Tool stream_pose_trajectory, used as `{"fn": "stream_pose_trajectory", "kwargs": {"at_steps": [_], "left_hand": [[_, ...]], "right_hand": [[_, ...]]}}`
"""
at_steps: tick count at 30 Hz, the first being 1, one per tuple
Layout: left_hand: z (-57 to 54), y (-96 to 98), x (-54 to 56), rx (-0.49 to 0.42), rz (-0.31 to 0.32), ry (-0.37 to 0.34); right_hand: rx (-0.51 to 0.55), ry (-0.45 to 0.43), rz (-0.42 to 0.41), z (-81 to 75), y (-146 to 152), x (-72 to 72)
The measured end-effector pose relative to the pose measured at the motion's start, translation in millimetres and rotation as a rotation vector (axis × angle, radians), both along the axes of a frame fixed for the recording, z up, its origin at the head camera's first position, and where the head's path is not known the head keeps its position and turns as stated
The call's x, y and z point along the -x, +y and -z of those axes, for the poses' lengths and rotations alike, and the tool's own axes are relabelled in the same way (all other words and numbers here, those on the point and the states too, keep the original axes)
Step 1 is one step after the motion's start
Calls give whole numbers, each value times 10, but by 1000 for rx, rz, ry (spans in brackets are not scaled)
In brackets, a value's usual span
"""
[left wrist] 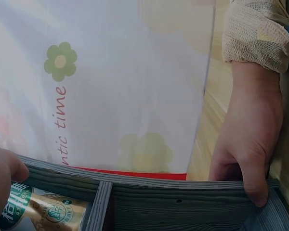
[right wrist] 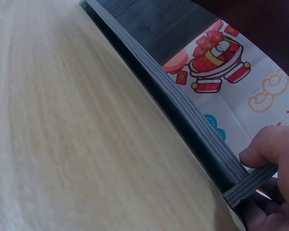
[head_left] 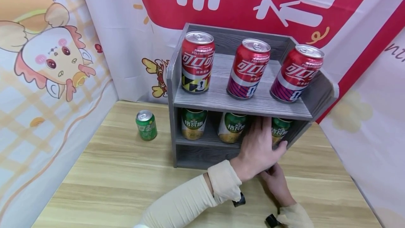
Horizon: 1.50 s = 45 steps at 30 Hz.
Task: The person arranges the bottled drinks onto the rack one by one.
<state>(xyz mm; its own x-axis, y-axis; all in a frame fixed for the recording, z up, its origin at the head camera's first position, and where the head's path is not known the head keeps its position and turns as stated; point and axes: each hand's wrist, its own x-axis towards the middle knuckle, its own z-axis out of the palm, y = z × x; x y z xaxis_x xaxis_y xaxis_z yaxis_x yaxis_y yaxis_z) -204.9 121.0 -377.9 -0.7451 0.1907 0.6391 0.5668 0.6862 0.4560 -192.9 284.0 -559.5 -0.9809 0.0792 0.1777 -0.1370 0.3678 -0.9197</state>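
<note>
A grey shelf rack (head_left: 215,106) carries three red cola cans (head_left: 197,62) on top and three green-and-gold drink cans (head_left: 232,127) on the level below. My left hand (head_left: 257,150) reaches into that lower level, fingers straight beside the rightmost green-and-gold can (head_left: 280,129). Its thumb spreads toward the rack's right edge, and the fingertips are hidden under the top board. My right hand (head_left: 278,182) grips the rack's lower right corner. In the right wrist view, this thumb (right wrist: 260,151) lies over a grey board end (right wrist: 250,183), with fingers on its other side.
A small green can (head_left: 146,126) stands on the wooden table (head_left: 126,185), left of the rack. The bottom compartment (head_left: 202,157) lies under the green-and-gold cans. Printed cloth (head_left: 126,38) hangs close behind and at both sides.
</note>
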Motion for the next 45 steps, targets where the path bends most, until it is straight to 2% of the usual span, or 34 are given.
{"fn": "stream_pose_trajectory", "kwargs": {"at_steps": [8, 16, 22, 29, 33, 37, 41, 45], "left_hand": [[75, -48, -29, -20, 56, 51], [96, -114, -96, -98, 161, 9], [89, -158, -169, -71, 162, 5], [91, -248, -258, -49, 162, 35], [84, -299, -301, -62, 185, 53], [60, -349, -342, -102, 238, 23], [36, -414, -383, -177, 330, -50], [22, -483, -421, -215, 385, -96]], "right_hand": [[-65, -72, 27, -18, 25, -7], [-122, -95, 61, -93, 16, -24], [-155, -65, 84, -59, 29, -26], [-214, -50, 107, -36, 38, -27], [-229, -38, 123, -25, 42, -27], [-221, -14, 125, -24, 43, -31], [-179, 14, 115, -18, 32, -22], [-144, -1, 110, -12, 15, -8]]}}
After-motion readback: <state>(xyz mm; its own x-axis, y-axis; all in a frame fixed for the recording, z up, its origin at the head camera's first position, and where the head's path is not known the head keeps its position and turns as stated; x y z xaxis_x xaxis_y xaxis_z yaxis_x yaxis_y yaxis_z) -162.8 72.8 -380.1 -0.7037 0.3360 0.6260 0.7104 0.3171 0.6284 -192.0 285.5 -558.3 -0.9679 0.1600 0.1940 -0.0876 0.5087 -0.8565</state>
